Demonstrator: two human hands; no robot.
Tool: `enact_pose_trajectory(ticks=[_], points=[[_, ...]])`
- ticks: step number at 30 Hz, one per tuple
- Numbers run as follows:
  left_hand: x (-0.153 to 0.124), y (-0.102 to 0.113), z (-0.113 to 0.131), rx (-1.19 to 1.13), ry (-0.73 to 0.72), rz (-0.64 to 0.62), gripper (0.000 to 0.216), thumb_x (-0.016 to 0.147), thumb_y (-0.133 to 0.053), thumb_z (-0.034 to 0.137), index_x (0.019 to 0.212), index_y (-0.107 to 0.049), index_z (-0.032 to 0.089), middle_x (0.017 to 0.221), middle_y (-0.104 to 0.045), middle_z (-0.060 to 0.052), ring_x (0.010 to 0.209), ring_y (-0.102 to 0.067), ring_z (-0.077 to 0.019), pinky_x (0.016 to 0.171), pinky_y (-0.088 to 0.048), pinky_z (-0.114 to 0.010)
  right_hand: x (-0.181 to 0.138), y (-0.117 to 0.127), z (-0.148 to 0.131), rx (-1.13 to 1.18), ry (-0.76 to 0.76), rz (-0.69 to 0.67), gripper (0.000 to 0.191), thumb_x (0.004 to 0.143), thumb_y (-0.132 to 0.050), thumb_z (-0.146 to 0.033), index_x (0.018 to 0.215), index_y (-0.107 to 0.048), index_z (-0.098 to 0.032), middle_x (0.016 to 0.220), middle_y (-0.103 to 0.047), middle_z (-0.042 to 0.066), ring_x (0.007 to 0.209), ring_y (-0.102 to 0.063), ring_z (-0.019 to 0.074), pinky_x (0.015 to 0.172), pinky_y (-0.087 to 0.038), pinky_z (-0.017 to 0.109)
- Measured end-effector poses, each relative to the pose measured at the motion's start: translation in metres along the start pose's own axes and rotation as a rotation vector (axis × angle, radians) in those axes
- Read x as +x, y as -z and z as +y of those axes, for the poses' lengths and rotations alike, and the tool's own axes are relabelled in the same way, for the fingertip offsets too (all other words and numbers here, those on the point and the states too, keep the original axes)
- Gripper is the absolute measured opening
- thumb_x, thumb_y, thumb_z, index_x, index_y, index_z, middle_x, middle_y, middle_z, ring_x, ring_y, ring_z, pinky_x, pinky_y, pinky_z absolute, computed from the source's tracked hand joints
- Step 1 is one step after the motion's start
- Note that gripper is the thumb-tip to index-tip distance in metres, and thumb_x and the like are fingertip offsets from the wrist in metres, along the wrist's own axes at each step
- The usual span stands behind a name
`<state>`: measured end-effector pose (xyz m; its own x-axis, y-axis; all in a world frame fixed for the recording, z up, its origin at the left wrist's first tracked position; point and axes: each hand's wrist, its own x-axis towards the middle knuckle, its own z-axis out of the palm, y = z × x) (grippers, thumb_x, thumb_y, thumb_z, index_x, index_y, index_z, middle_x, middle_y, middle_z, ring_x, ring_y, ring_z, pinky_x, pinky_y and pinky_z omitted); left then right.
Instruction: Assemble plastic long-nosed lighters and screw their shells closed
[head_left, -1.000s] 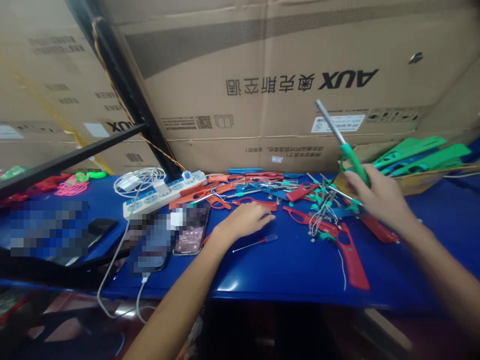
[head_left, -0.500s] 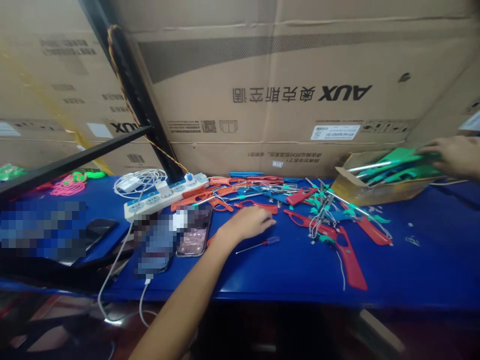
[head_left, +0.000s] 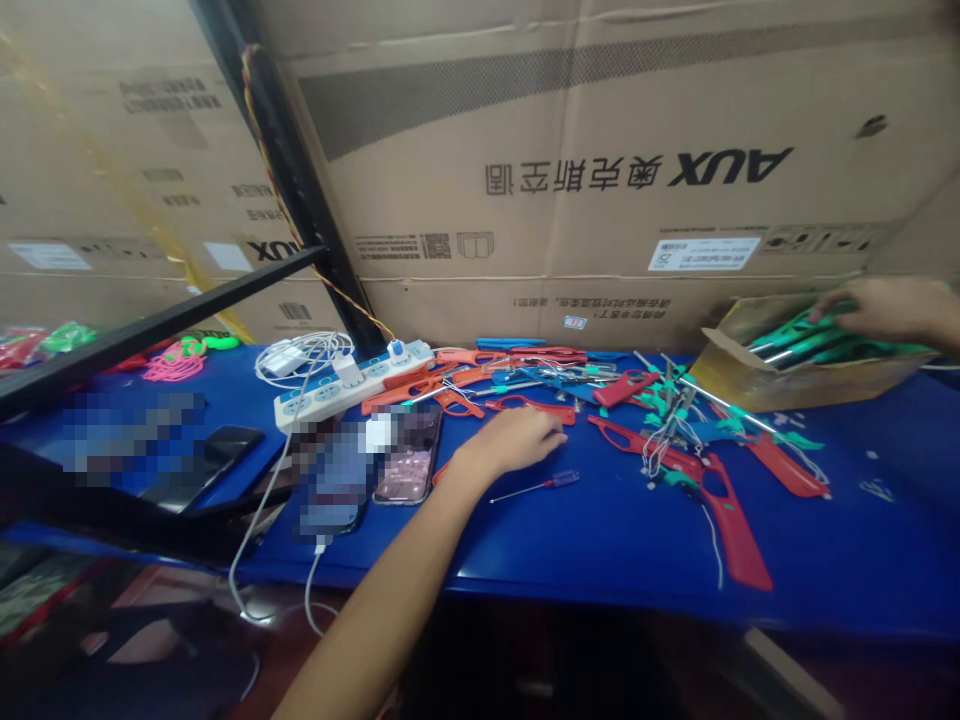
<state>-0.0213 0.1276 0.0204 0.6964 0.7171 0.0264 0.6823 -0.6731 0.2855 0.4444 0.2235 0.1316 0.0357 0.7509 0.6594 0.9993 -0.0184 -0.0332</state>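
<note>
My left hand point(head_left: 510, 440) rests palm down on the blue table point(head_left: 600, 535), fingers loosely stretched and holding nothing. Its fingertips lie next to an orange-red plastic handle shell point(head_left: 529, 405). A small red-handled screwdriver point(head_left: 536, 487) lies just in front of it. My right hand point(head_left: 892, 305) reaches out to the far right. Its fingers lie flat on the green long-nosed lighters point(head_left: 806, 340) stacked in a low cardboard box point(head_left: 810, 380). Between the hands sits a pile of red, green and blue shells, metal tubes and wires point(head_left: 660, 415).
Two phones point(head_left: 409, 455) and a white power strip point(head_left: 352, 380) with chargers lie left of my left hand. A long red shell point(head_left: 731, 525) lies near the front edge. Big cardboard cartons point(head_left: 600, 150) wall the back. A black metal frame point(head_left: 157, 320) crosses the left.
My right hand carried a green lighter from above the pile to the box on the right and laid it among the others. My left hand stayed put.
</note>
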Motion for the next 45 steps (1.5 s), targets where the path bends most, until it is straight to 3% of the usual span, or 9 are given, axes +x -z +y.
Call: enact_pose_trajectory(ticks=[4, 8, 12, 18, 24, 29, 35, 42, 45], points=[[0.001, 0.002, 0.001, -0.046, 0.001, 0.025, 0.041, 0.105, -0.042, 0.046, 0.1, -0.072, 0.018, 0.092, -0.076, -0.009, 0.086, -0.072, -0.0241, 0.076, -0.051, -0.033, -0.041, 0.004, -0.052, 0.16, 0.072, 0.074, 0.03, 0.088, -0.048, -0.022, 0.068, -0.07, -0.016, 0.097, -0.074, 0.022, 0.09, -0.064, 0.0246, 0.076, -0.042, 0.04], [0.003, -0.001, -0.003, -0.1, -0.009, 0.094, 0.039, 0.105, -0.044, 0.047, 0.104, -0.07, 0.018, 0.09, -0.074, -0.008, 0.088, -0.071, -0.0244, 0.079, -0.052, -0.035, -0.087, -0.014, -0.121, 0.287, 0.333, 0.043, 0.023, 0.089, -0.047, -0.024, 0.079, -0.067, -0.02, 0.111, -0.073, 0.018, 0.109, -0.064, 0.0265, 0.098, -0.041, 0.042], [0.007, -0.009, -0.007, -0.12, -0.011, 0.12, 0.027, 0.104, -0.049, 0.034, 0.113, -0.065, 0.014, 0.111, -0.07, -0.011, 0.104, -0.067, -0.0241, 0.091, -0.053, -0.038, -0.106, -0.038, -0.161, 0.389, 0.529, -0.046, 0.022, 0.093, -0.047, -0.03, 0.088, -0.067, -0.023, 0.113, -0.074, 0.01, 0.112, -0.063, 0.025, 0.1, -0.043, 0.042], [0.008, -0.02, -0.016, -0.049, -0.026, 0.292, 0.045, 0.095, -0.064, 0.023, 0.136, -0.05, 0.011, 0.153, -0.039, -0.02, 0.146, -0.034, -0.0316, 0.12, -0.035, -0.046, -0.12, -0.055, -0.158, 0.531, 0.616, -0.166, 0.025, 0.095, -0.046, -0.029, 0.088, -0.069, -0.023, 0.108, -0.074, 0.011, 0.106, -0.064, 0.0299, 0.092, -0.048, 0.049], [0.007, -0.027, -0.025, -0.04, 0.017, 0.183, 0.038, 0.1, -0.055, 0.033, 0.134, -0.052, 0.017, 0.141, -0.052, -0.016, 0.139, -0.045, -0.031, 0.115, -0.04, -0.05, -0.129, -0.052, -0.153, 0.634, 0.592, -0.247, 0.025, 0.095, -0.046, -0.026, 0.089, -0.071, -0.024, 0.108, -0.073, 0.01, 0.102, -0.065, 0.029, 0.093, -0.05, 0.052], [0.003, -0.016, -0.043, -0.048, 0.055, 0.256, 0.053, 0.094, -0.063, 0.026, 0.143, -0.044, 0.018, 0.157, -0.036, -0.019, 0.152, -0.028, -0.0328, 0.123, -0.029, -0.053, -0.135, -0.045, -0.167, 0.69, 0.613, -0.339, 0.028, 0.099, -0.043, -0.025, 0.098, -0.071, -0.026, 0.114, -0.072, 0.007, 0.11, -0.063, 0.0271, 0.098, -0.049, 0.051], [0.0, -0.011, -0.053, -0.026, 0.104, 0.232, 0.037, 0.094, -0.059, 0.02, 0.131, -0.056, 0.017, 0.137, -0.059, -0.015, 0.133, -0.053, -0.0282, 0.114, -0.042, -0.045, -0.144, -0.042, -0.18, 0.733, 0.653, -0.499, 0.026, 0.1, -0.047, -0.031, 0.108, -0.072, -0.026, 0.117, -0.072, 0.008, 0.114, -0.064, 0.0276, 0.099, -0.051, 0.052], [-0.001, 0.006, -0.043, -0.008, 0.173, 0.261, 0.042, 0.092, -0.064, 0.023, 0.134, -0.054, 0.019, 0.147, -0.053, -0.014, 0.139, -0.046, -0.0284, 0.116, -0.037, -0.045, -0.144, -0.043, -0.18, 0.732, 0.66, -0.502, 0.026, 0.102, -0.047, -0.033, 0.11, -0.071, -0.027, 0.12, -0.07, 0.009, 0.117, -0.062, 0.0278, 0.101, -0.05, 0.053], [-0.015, 0.024, -0.047, -0.026, 0.286, 0.217, 0.024, 0.097, -0.057, 0.03, 0.116, -0.065, 0.017, 0.121, -0.07, -0.012, 0.111, -0.066, -0.0254, 0.094, -0.05, -0.037, -0.143, -0.04, -0.177, 0.717, 0.633, -0.522, 0.025, 0.102, -0.049, -0.037, 0.106, -0.071, -0.026, 0.113, -0.072, 0.008, 0.11, -0.065, 0.0274, 0.096, -0.052, 0.05]])
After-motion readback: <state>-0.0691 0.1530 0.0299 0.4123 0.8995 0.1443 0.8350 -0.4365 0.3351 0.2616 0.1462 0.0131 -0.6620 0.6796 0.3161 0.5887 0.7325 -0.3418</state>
